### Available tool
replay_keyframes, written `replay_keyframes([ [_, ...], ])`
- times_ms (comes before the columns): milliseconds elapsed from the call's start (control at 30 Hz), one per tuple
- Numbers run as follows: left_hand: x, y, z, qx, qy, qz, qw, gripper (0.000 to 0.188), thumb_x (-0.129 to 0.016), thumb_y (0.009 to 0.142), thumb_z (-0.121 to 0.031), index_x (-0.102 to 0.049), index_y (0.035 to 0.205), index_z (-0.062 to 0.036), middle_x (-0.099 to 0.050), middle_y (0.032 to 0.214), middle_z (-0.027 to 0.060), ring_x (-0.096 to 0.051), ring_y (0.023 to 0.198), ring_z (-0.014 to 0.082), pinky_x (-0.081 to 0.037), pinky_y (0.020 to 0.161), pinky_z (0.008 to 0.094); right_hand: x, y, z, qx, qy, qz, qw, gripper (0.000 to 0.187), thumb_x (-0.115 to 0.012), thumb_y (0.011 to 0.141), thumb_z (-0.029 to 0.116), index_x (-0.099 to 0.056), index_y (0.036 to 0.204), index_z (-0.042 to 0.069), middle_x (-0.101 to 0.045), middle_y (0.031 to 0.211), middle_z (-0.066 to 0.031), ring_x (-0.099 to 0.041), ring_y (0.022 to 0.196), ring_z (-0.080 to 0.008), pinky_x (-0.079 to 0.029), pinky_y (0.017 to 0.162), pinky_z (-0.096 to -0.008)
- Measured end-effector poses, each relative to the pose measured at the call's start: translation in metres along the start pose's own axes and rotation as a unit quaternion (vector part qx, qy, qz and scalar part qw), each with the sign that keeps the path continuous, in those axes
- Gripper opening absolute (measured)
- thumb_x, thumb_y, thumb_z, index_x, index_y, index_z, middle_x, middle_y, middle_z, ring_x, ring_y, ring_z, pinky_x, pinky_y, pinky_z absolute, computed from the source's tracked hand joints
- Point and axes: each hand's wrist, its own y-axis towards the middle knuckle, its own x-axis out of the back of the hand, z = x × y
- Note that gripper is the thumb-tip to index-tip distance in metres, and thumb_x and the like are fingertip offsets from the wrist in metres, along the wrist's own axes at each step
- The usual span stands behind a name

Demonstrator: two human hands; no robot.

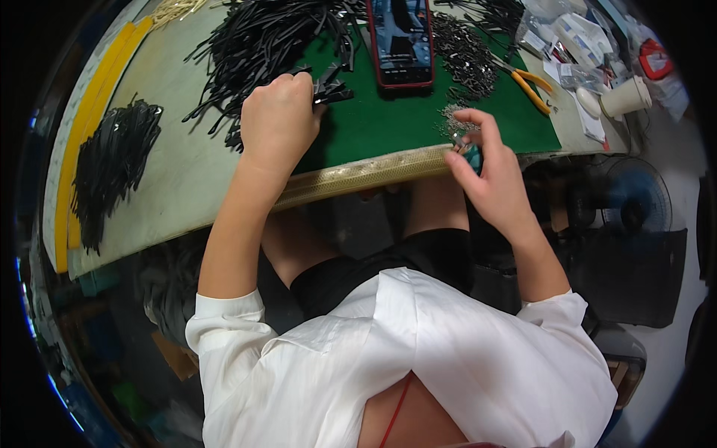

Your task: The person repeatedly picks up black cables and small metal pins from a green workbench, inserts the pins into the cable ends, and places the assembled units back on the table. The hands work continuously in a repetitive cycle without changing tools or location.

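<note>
My left hand (278, 116) is closed in a fist at the near side of a big heap of thin black strips (258, 41). Several black strip ends (332, 91) stick out past its thumb; how the fingers hold them is hidden. At the table's front edge, my right hand (497, 175) curls its thumb and forefinger round a small teal tool (470, 155) with a metal end. Just beyond it lies a scatter of tiny metal parts (452, 116). A larger pile of small dark metal pieces (463, 56) sits farther back.
A phone (403, 45) with a red case lies on the green mat (373, 131). Yellow-handled pliers (526, 82) rest at the right, near a white cup (626, 97) and plastic bags. Another black strip bundle (116, 160) lies left, beside yellow rails (71, 175). A fan (635, 198) stands right.
</note>
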Motion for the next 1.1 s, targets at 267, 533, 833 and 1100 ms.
replay_keyframes([
  [267,-0.004,0.005,0.021,-0.068,-0.029,-0.112,0.991,0.011,-0.068,0.075,-0.007,-0.064,0.085,-0.0067,-0.066,0.082,0.0101,-0.066,0.072,0.0333,-0.053,0.065,0.0435,0.033,0.014,-0.034,0.035,-0.155,0.139,0.977,0.030,-0.061,0.088,0.014,-0.055,0.116,0.007,-0.062,0.105,-0.0162,-0.064,0.093,-0.0356,-0.051,0.081,-0.0430],
  [533,0.021,-0.010,-0.006,0.048,-0.455,-0.015,0.889,0.022,-0.067,0.088,-0.004,-0.067,0.110,0.0007,-0.070,0.081,0.0080,-0.066,0.071,0.0156,-0.051,0.069,0.0282,0.022,0.019,-0.031,0.078,-0.161,0.169,0.969,0.026,-0.060,0.087,0.013,-0.057,0.112,0.006,-0.062,0.106,-0.0164,-0.064,0.094,-0.0363,-0.051,0.082,-0.0445],
  [833,0.036,-0.018,-0.021,0.077,-0.528,0.047,0.845,0.017,-0.072,0.088,-0.011,-0.067,0.097,0.0015,-0.066,0.078,0.0024,-0.060,0.066,0.0077,-0.047,0.066,0.0210,0.018,0.021,-0.029,0.057,-0.188,0.156,0.968,0.026,-0.063,0.086,0.013,-0.056,0.110,0.005,-0.062,0.100,-0.0157,-0.063,0.092,-0.0342,-0.051,0.079,-0.0415],
  [1100,0.022,-0.022,-0.028,0.050,-0.575,-0.051,0.815,0.022,-0.071,0.088,-0.006,-0.067,0.109,0.0001,-0.066,0.078,0.0011,-0.060,0.065,0.0071,-0.046,0.061,0.0219,0.014,0.028,-0.027,0.066,-0.190,0.167,0.965,0.025,-0.062,0.087,0.012,-0.057,0.110,0.006,-0.063,0.102,-0.0151,-0.064,0.093,-0.0341,-0.051,0.079,-0.0425],
])
